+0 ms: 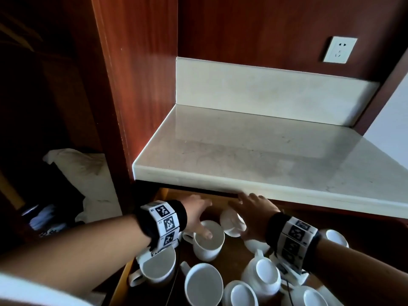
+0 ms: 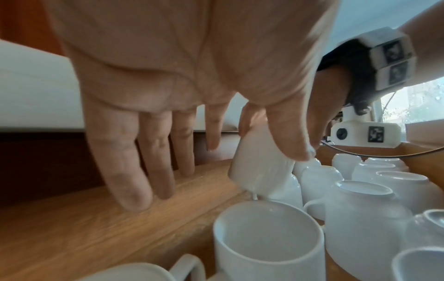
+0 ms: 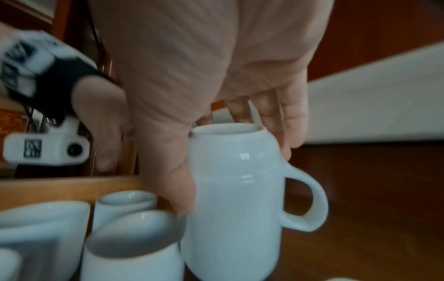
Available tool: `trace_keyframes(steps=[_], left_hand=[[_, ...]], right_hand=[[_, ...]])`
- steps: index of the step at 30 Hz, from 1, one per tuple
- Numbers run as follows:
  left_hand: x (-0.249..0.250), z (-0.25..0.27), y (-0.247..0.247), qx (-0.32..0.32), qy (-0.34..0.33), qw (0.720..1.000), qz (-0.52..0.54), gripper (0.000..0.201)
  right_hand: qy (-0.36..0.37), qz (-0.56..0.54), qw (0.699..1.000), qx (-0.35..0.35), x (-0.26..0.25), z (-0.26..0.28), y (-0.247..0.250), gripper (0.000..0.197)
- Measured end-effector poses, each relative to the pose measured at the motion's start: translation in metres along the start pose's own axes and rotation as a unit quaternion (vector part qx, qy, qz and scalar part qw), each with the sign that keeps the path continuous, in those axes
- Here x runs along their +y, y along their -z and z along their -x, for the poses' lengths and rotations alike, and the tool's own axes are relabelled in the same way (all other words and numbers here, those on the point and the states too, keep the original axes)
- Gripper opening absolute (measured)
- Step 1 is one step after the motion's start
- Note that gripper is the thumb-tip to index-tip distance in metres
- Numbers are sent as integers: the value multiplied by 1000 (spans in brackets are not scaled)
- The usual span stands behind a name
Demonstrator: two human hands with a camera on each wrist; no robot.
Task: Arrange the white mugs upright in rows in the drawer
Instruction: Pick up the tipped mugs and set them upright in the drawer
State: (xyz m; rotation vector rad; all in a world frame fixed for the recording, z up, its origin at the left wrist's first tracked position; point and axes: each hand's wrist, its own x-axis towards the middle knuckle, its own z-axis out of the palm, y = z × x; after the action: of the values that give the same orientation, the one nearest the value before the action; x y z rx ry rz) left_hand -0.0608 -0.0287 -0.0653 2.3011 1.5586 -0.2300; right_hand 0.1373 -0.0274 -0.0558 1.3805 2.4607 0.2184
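Now the right hand (image 1: 254,214) grips an upside-down mug (image 3: 230,190) at the back of the drawer (image 2: 72,228); the left hand (image 1: 196,215) hangs loose, fingers straight. Next, I think: flip it and stand it beside the upright mug (image 1: 208,240).

A black band (image 1: 180,214) is worn on each bare forearm just behind the hands. Over each band a ring of white blocks (image 1: 164,220) is strapped, every block printed with a black square code. Under each wrist a small white camera housing (image 2: 365,134) is hung, marked with another code, and thin black cables (image 1: 289,290) are led from it.
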Motion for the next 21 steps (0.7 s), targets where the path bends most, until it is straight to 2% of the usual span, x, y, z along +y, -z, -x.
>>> trace_keyframes(steps=[2, 3, 4, 5, 6, 7, 8, 9, 10, 11, 12, 13, 14, 15, 17, 18, 19, 21], left_hand=[[0, -2, 1, 39, -35, 997, 51, 102], [1, -3, 2, 58, -56, 993, 89, 105], [1, -4, 2, 73, -75, 985, 138, 107], [3, -5, 2, 84, -94, 973, 195, 108], [6, -6, 2, 90, -114, 956, 256, 108], [9, -6, 1, 98, -133, 935, 315, 107], [13, -7, 1, 112, -155, 912, 362, 103], [15, -7, 1, 134, -174, 892, 396, 98], [19, -7, 2, 150, -185, 877, 417, 91], [22, -8, 4, 156, -193, 869, 428, 84], [24, -9, 6, 156, -194, 871, 423, 80], [28, -12, 8, 155, -194, 882, 400, 78], [30, -14, 9, 158, -186, 903, 354, 80], [32, -16, 11, 165, -172, 924, 298, 83], [39, -20, 12, 175, -130, 954, 208, 86], [42, -22, 12, 177, -114, 962, 176, 85], [45, -24, 11, 173, -102, 968, 154, 85], [50, -28, 10, 158, -86, 975, 133, 83]], right_hand=[[-23, -87, 995, 46, 11, 17, 6, 80], [-46, -170, 982, 72, 17, 25, 6, 79], [-71, -281, 952, 98, 23, 30, 6, 76], [-89, -416, 897, 118, 29, 36, 5, 73], [-93, -556, 816, 130, 34, 39, 1, 72], [-85, -675, 721, 130, 39, 40, -4, 73], [-74, -760, 634, 122, 41, 42, -9, 76], [-64, -810, 573, 106, 41, 43, -12, 78], [-62, -834, 542, 86, 40, 44, -14, 79], [-64, -842, 532, 65, 40, 45, -15, 79], [-67, -837, 541, 40, 41, 46, -16, 76], [-76, -817, 571, 22, 45, 46, -18, 67], [-89, -780, 619, 15, 49, 45, -20, 56], [-104, -715, 691, 22, 56, 43, -23, 45], [-130, -496, 858, 43, 69, 40, -31, 33], [-132, -372, 918, 48, 72, 38, -36, 31], [-127, -282, 950, 40, 71, 36, -39, 30], [-114, -204, 972, -21, 67, 28, -50, 40]])
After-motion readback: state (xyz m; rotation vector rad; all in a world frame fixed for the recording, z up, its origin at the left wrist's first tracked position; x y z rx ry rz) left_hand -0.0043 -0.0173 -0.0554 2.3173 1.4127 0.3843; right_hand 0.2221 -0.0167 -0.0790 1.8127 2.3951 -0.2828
